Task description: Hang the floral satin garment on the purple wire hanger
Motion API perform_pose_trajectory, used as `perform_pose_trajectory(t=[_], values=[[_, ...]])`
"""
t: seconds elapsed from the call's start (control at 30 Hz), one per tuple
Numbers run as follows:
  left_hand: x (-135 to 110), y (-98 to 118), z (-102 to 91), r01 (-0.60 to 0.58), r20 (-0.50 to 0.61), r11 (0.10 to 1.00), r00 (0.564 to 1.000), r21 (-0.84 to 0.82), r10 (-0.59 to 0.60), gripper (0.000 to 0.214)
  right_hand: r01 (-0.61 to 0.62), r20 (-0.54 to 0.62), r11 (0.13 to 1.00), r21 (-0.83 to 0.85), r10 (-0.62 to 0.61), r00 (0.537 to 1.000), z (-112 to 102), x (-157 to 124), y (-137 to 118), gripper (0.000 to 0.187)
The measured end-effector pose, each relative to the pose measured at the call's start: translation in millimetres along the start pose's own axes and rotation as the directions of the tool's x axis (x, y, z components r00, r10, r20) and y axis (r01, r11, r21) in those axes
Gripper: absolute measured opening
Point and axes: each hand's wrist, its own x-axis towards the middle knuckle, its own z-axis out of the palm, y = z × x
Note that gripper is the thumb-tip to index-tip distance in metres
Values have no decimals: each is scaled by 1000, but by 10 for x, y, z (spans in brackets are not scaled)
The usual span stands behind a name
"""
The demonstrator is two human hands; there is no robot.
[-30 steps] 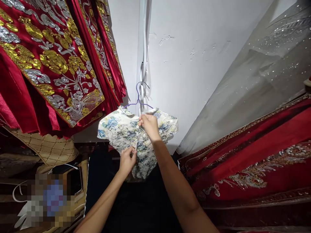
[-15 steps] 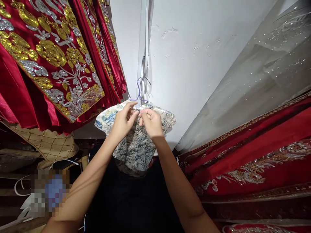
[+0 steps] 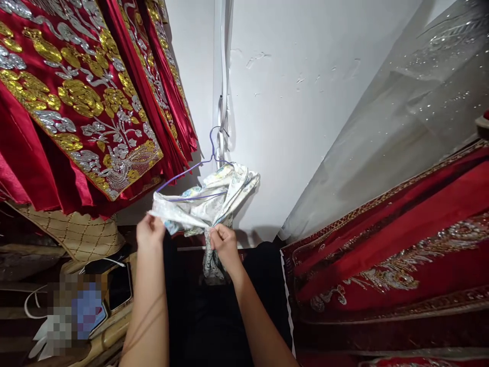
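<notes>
A pale floral garment hangs partly on a thin purple hanger. Its left shoulder has come off the hanger's arm, which lies bare, while cloth still covers the hanger's right end. My left hand is closed on the garment's left edge, slightly blurred. With my right hand I pinch the bunched cloth at its lower middle. Below that, a gathered strip of the garment dangles. The hanger's hook rests near a white strap along the wall.
Red embroidered garments hang at the left, above gold quilted cloth. On the right are a sheer, sparkly covering and red beaded fabric. A white wall stands ahead. A dark phone-like object lies lower left.
My hands have moved apart from the garment's neckline, the left one down and leftward, the right one down. The cloth has slid off the hanger's left arm and bunched together.
</notes>
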Motion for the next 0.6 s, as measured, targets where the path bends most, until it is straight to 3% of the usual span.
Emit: perform_pose_trajectory(t=[0.1, 0.2, 0.27, 0.3, 0.37, 0.43, 0.47, 0.53, 0.6], values=[[-185, -390, -225, 241, -28, 968, 970, 64, -240, 12, -75, 154, 996, -41, 81, 985, -42, -97, -12, 34], [-461, -568, -163, 312, 96, 938, 940, 153, -329, 3, -154, 257, 981, -120, 181, 949, -244, -78, 21, 39], [-676, -507, -3, 209, 309, 950, 910, 232, -276, 8, -174, 196, 972, -156, 203, 959, -376, -43, 29, 44], [-796, -439, 95, 129, 435, 951, 866, 281, -246, 13, -169, 127, 974, -151, 189, 974, -419, -28, 14, 47], [-1053, -279, 294, -54, 655, 920, 719, 387, -233, 19, -156, 26, 986, -51, 157, 987, -445, -16, -68, 51], [-1287, -144, 471, -285, 781, 838, 577, 466, -238, 21, -177, 54, 970, 164, 171, 984, -410, -32, -211, 56], [-1372, -99, 543, -408, 819, 782, 531, 471, -216, 21, -199, 96, 939, 282, 178, 979, -385, -47, -296, 59], [-1448, -53, 648, -605, 858, 659, 498, 447, -125, 28, -235, 153, 868, 437, 185, 971, -358, -73, -468, 61], [-1389, -58, 691, -675, 861, 587, 503, 446, -75, 44, -270, 200, 844, 463, 198, 960, -392, -70, -624, 59]])
